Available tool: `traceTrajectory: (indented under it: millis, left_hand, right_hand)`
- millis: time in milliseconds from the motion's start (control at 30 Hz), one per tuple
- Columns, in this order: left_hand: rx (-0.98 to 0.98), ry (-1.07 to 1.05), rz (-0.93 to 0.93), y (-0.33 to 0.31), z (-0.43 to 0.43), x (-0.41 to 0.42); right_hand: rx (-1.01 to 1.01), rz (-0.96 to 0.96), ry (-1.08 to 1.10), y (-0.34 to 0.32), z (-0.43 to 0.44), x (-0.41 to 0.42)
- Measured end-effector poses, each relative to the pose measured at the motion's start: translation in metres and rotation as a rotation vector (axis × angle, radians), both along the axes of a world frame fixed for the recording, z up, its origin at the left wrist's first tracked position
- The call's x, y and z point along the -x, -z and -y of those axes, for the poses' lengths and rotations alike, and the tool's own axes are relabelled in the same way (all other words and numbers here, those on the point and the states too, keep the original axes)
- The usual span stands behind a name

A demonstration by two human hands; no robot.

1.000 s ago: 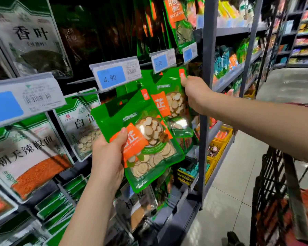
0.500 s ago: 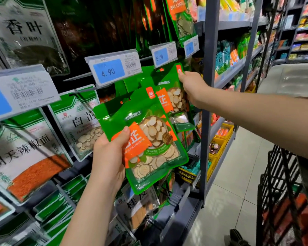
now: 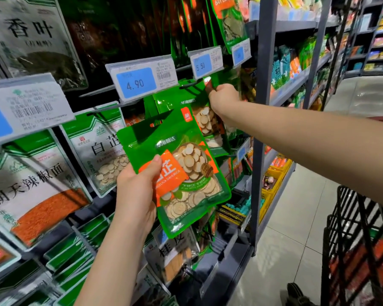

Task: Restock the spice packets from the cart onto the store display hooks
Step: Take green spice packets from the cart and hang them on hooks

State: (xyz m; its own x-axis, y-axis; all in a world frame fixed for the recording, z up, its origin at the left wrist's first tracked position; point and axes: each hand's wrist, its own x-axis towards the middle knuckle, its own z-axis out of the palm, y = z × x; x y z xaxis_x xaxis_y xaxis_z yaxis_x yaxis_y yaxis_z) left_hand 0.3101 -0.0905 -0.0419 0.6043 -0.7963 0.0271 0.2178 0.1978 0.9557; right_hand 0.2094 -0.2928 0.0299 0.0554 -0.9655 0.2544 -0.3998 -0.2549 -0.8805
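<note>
Spice packet [image 3: 186,173], long axis near upright, is gripped in the left hand [image 3: 137,195], below and left of the display hook [image 3: 188,85]. The right hand [image 3: 224,100], nearer that hook, pinches the top corner of a second packet [image 3: 205,120] there.

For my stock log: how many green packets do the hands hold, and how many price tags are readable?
Green packets held: 2 (front packet in left hand; rear packet in right hand)
Readable price tags: 2 (4.90 tag; 5.50 tag)
Total: 4

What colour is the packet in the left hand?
The packet is bright green with an orange label; head view shows it best.
</note>
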Motion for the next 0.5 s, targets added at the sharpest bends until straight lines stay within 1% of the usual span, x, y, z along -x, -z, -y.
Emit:
traceTrajectory:
  millis: [67,133,200,233,267,300,333,367,400,500]
  left_hand:
    - [-0.005,-0.011,0.002,-0.001,0.001,0.001]
    - [-0.009,-0.019,0.011,-0.003,0.002,0.001]
    - [0.002,-0.016,0.036,-0.006,0.004,0.005]
    - [0.01,-0.014,0.052,-0.009,0.006,0.008]
    - [0.016,-0.011,0.069,-0.012,0.009,0.012]
    - [0.022,-0.001,0.097,-0.014,0.014,0.016]
    - [0.029,0.011,0.127,-0.017,0.02,0.021]
    - [0.03,0.006,0.167,-0.018,0.028,0.025]
    - [0.037,-0.014,0.209,-0.021,0.034,0.029]
    - [0.017,-0.119,0.419,-0.027,0.05,0.037]
  right_hand:
    - [0.037,-0.102,0.03,0.002,-0.012,0.001]
    - [0.13,-0.191,0.022,0.005,-0.029,0.011]
    - [0.165,-0.159,-0.078,0.007,-0.047,0.029]
    - [0.12,-0.113,-0.183,0.011,-0.055,0.037]
    - [0.027,-0.071,-0.31,0.013,-0.065,0.044]
    - [-0.103,-0.032,-0.419,0.017,-0.069,0.048]
    - [-0.237,0.018,-0.483,0.02,-0.075,0.049]
    - [-0.33,0.05,-0.486,0.025,-0.073,0.047]
    - [-0.376,0.097,-0.45,0.028,-0.068,0.045]
    - [-0.291,0.175,-0.291,0.025,-0.05,0.04]
